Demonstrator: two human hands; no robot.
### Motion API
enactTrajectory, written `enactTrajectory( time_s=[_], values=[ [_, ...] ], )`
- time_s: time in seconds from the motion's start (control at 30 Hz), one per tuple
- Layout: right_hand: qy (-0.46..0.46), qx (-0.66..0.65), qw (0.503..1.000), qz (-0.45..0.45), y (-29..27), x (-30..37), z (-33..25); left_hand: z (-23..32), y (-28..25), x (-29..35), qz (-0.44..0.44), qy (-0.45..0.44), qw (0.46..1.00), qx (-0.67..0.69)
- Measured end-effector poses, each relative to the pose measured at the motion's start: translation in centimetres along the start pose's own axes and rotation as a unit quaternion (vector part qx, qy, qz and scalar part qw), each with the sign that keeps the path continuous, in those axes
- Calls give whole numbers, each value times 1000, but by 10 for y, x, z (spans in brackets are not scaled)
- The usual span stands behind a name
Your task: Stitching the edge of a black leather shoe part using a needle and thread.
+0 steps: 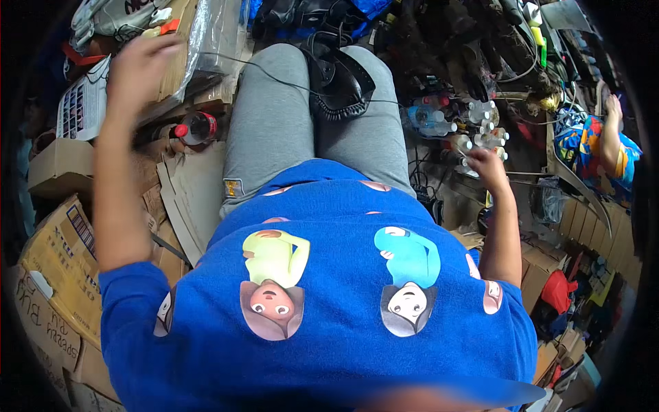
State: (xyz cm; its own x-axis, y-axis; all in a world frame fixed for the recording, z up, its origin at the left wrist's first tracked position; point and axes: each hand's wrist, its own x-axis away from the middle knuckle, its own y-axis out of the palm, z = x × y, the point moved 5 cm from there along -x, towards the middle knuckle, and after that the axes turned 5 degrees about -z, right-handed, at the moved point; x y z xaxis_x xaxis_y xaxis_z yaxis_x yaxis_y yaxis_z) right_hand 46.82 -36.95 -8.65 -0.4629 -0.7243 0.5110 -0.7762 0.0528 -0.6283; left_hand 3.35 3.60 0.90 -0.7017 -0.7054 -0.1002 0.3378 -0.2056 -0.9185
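Note:
A black shoe [338,86] is held between my knees, its ridged sole edge toward me. Dark thread [264,71] runs from it, up and leftward, to my raised left hand [144,72]. That hand is blurred by motion, but its fingers look closed on the thread. On the other side, a short stretch of thread leaves the shoe toward the right and is lost against the bottles. My right hand [487,168] is out beside the bottles with its fingers pinched together; what they hold is too small to make out.
Several plastic bottles [439,128] stand at the right, and a red-capped bottle [198,128] lies left of my leg. Cardboard boxes [62,264] and a white basket [84,99] crowd the left. Another person's arm [609,137] shows at far right, near a curved blade-like strip [583,182].

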Motion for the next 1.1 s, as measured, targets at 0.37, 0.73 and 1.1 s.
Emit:
enactTrajectory(
  time_s=[0.37, 0.73, 1.1],
  values=[
    [-264, -66, 960, -72, 63, -43, -166, 206, 135, -39, -319, 264, 896, 159],
    [-273, -140, 946, -101, 88, -44, -155, 188, 153, -35, -414, 164, 835, 325],
    [-243, -152, 955, -77, 88, -32, -153, 184, 155, -31, -425, 125, 793, 417]
  ],
)
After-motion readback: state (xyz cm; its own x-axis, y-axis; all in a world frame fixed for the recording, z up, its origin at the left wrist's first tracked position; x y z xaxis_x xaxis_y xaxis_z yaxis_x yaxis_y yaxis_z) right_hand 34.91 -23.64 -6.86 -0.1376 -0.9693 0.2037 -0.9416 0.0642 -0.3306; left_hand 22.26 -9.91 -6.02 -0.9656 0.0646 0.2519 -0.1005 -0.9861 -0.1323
